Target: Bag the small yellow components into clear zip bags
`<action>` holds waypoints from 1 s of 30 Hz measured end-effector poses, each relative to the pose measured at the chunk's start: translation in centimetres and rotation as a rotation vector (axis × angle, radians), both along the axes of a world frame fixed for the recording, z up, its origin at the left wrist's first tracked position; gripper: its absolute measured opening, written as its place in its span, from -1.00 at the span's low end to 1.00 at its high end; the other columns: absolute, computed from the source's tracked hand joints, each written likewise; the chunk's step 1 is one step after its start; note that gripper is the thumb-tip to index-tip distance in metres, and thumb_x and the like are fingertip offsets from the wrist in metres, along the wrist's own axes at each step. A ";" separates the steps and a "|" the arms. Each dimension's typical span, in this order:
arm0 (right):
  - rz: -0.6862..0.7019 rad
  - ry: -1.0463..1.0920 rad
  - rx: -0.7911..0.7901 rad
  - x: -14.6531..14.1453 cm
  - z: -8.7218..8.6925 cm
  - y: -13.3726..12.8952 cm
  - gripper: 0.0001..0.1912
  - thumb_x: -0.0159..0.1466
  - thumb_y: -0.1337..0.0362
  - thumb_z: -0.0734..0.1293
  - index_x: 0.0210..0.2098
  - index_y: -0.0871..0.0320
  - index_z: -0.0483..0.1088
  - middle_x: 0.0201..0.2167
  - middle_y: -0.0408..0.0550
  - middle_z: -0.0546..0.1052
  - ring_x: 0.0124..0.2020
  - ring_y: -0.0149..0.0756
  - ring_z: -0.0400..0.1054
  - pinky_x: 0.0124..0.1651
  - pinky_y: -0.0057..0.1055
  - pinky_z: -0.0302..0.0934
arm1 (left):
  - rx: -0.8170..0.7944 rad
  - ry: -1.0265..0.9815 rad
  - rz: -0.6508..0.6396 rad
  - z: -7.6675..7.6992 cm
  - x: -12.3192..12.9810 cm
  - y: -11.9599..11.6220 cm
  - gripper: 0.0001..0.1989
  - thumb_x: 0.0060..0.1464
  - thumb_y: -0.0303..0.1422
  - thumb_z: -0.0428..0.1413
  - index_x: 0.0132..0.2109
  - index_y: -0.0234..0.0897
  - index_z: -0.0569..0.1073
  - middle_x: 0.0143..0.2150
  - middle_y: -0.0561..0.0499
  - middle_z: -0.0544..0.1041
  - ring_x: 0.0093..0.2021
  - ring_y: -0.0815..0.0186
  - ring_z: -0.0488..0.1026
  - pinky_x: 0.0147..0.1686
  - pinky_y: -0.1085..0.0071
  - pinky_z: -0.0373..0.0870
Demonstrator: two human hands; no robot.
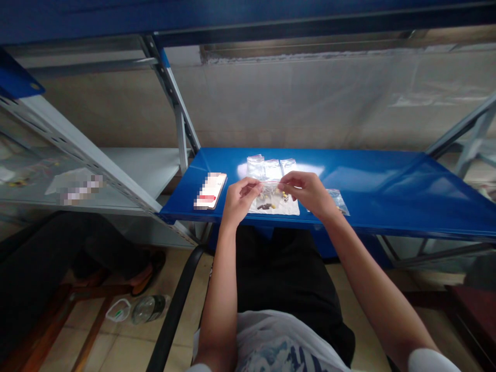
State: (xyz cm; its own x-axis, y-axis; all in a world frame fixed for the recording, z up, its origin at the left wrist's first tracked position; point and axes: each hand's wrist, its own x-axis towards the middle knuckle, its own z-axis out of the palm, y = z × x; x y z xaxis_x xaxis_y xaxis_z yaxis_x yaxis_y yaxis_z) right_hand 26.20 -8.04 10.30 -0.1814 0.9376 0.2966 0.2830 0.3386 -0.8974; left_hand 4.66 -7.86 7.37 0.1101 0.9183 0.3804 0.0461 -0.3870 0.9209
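Above the blue shelf, my left hand (241, 199) pinches one top corner of a small clear zip bag (270, 189). At the bag's other top corner, the fingers of my right hand (309, 190) are closed too. Beneath it lies a white sheet (292, 209) with small dark pieces (265, 206) and yellow bits on it. Whether some of the yellow pieces are inside the bag, I cannot tell. Just beyond my hands are several flat clear bags (256, 166). Partly hidden by my right wrist, another filled bag (339, 201) rests on the shelf.
A phone (212, 191) lies left of my left hand on the blue shelf (395, 191). Metal uprights (176, 98) frame it. At left are a grey shelf (132, 165) and another person's legs (89, 243). A plastic bottle (144, 309) lies on the floor.
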 end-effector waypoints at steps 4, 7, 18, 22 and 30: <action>-0.023 0.000 0.066 -0.1 0.0 0.0 -0.77 0.21 0.11 0.47 -0.39 0.16 0.53 -0.42 -0.03 0.59 -0.38 -0.27 0.45 -0.32 -0.34 0.31 | 0.015 -0.003 0.055 0.1 0.2 -0.1 -0.74 0.18 -0.15 0.29 -0.24 -0.28 0.60 -0.34 0.01 0.61 -0.32 0.29 0.56 -0.28 0.42 0.45; -0.052 -0.023 0.097 -0.1 0.1 -0.1 -0.80 0.22 0.14 0.45 -0.39 0.16 0.51 -0.40 -0.02 0.59 -0.32 -0.24 0.47 -0.25 -0.30 0.33 | 0.006 -0.004 0.054 0.3 0.3 -0.2 -0.74 0.18 -0.14 0.28 -0.24 -0.28 0.60 -0.34 0.01 0.60 -0.32 0.29 0.55 -0.29 0.43 0.44; 0.189 0.035 -0.053 -0.6 1.2 -1.0 -0.71 0.30 0.06 0.44 -0.20 0.19 0.52 -0.33 -0.01 0.60 -0.38 -0.34 0.42 -0.34 -0.38 0.26 | 0.022 0.031 0.040 0.5 0.7 -0.2 -0.73 0.21 -0.12 0.26 -0.23 -0.26 0.56 -0.34 0.02 0.57 -0.35 0.34 0.51 -0.37 0.47 0.38; 0.151 0.022 0.007 -0.9 0.9 -0.9 -0.72 0.33 0.08 0.41 -0.27 0.19 0.52 -0.38 -0.01 0.60 -0.38 -0.34 0.42 -0.31 -0.36 0.28 | 0.004 0.041 0.019 0.5 0.7 -0.2 -0.74 0.20 -0.13 0.26 -0.22 -0.26 0.55 -0.32 0.02 0.58 -0.33 0.32 0.53 -0.35 0.46 0.40; 0.089 -0.011 0.048 -0.7 0.5 -0.7 -0.76 0.31 0.12 0.39 -0.31 0.18 0.52 -0.43 -0.03 0.60 -0.39 -0.31 0.46 -0.28 -0.35 0.32 | -0.008 0.062 -0.019 0.3 0.5 -0.2 -0.73 0.15 -0.13 0.31 -0.18 -0.25 0.58 -0.27 0.01 0.61 -0.31 0.33 0.52 -0.35 0.49 0.40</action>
State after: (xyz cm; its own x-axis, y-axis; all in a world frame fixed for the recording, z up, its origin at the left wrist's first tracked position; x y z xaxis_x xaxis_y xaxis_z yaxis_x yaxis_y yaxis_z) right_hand 25.50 -8.70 10.82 -0.2671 0.9024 0.3381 0.2598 0.4053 -0.8765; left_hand 5.16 -8.08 7.63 0.1509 0.9186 0.3653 0.0957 -0.3814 0.9195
